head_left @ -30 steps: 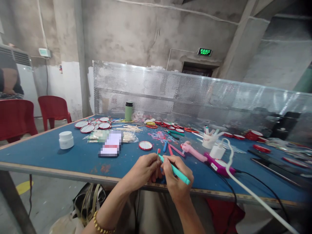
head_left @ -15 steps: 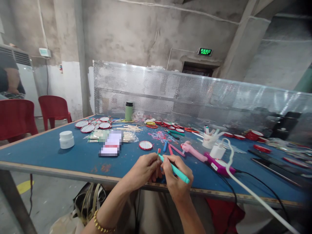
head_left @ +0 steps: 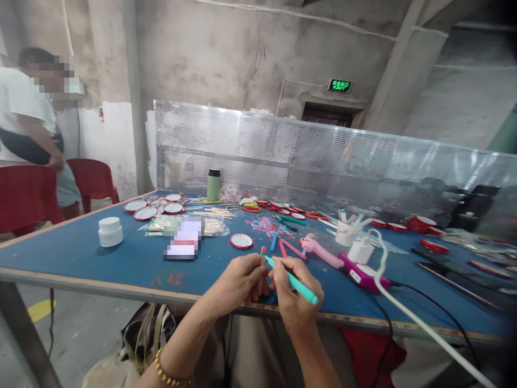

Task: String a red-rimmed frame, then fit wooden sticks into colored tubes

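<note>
My left hand (head_left: 242, 277) is closed in a pinch on a thin stick with a red tip (head_left: 264, 250); most of the stick is hidden by the fingers. My right hand (head_left: 297, 299) grips a turquoise marker (head_left: 302, 289), whose tip end is close to the stick. Whether they touch, I cannot tell. Just beyond the hands lie a blue marker (head_left: 274, 242), a pink-red marker (head_left: 282, 248) and a white round piece with a red rim (head_left: 241, 241).
On the blue table (head_left: 137, 269) are a phone (head_left: 183, 240), a white jar (head_left: 110, 231), a green bottle (head_left: 213, 186), a pink tool (head_left: 323, 251), a purple device (head_left: 363, 273) with cables, and several red-rimmed discs (head_left: 145, 213). A person (head_left: 32, 118) stands at left behind red chairs (head_left: 91, 178).
The turquoise marker and my right hand have shifted slightly right, away from the stick. My left hand stays put. A person in a white top has come into view at left.
</note>
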`<state>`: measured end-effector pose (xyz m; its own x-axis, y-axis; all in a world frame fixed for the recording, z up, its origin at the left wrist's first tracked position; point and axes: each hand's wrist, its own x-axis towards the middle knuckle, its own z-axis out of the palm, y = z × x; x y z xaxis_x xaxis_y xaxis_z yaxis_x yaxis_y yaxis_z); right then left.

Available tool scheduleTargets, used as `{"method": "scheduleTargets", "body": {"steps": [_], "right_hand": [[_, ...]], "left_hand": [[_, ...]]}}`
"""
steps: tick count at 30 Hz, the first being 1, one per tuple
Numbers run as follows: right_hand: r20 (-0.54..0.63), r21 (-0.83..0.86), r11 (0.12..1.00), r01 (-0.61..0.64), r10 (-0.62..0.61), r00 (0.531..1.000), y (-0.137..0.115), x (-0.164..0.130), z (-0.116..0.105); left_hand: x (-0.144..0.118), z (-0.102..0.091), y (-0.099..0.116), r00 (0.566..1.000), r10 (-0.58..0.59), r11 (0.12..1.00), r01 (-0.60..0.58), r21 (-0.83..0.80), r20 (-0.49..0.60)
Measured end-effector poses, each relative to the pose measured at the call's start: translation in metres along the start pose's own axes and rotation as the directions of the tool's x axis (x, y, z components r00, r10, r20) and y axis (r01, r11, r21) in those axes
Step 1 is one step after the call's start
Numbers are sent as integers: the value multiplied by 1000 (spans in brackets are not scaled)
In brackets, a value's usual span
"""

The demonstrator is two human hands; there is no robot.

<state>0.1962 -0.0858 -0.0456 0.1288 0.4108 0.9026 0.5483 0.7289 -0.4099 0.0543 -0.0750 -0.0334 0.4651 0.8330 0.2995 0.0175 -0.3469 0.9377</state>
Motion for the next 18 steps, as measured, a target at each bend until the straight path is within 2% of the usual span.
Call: {"method": "scheduleTargets", "body": {"steps": [18], "right_hand": [[7, -16, 998, 55, -55, 998, -2, 2, 1]], "left_hand": [[0, 0, -3, 1000, 13, 999, -13, 30, -13]]}}
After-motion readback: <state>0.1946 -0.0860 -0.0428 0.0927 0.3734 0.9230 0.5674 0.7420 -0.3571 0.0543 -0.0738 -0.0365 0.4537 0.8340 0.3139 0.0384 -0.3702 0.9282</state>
